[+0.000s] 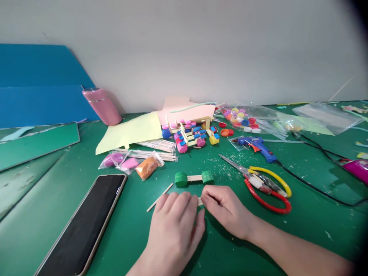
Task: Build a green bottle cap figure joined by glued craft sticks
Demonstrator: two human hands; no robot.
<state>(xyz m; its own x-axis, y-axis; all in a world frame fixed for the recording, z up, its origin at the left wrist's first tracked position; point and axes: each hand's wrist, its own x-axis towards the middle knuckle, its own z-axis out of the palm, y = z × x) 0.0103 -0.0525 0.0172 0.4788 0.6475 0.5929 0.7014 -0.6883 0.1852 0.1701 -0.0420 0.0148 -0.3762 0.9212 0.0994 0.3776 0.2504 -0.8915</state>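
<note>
Short pale wooden sticks [200, 201] show in the narrow gap between my two hands, low over the table. My left hand [176, 216] has its fingers curled over their left end and hides most of it. Around the right end, the fingers of my right hand [225, 209] are closed in a pinch. Just beyond lies a dumbbell-shaped piece [194, 178] with two green ends joined by wooden sticks. A single loose wooden stick [160, 197] rests on the table by my left fingertips. Scissors [260, 184] with red and yellow handles lie right of my right hand.
A phone [83, 226] lies at left, near bagged clay [148, 168]. Colourful small assemblies [189, 136] stand at the back by a bag of bottle caps [240, 117]. A blue glue gun [257, 146] trails a black cord at right. A pink bottle [102, 106] stands against the wall.
</note>
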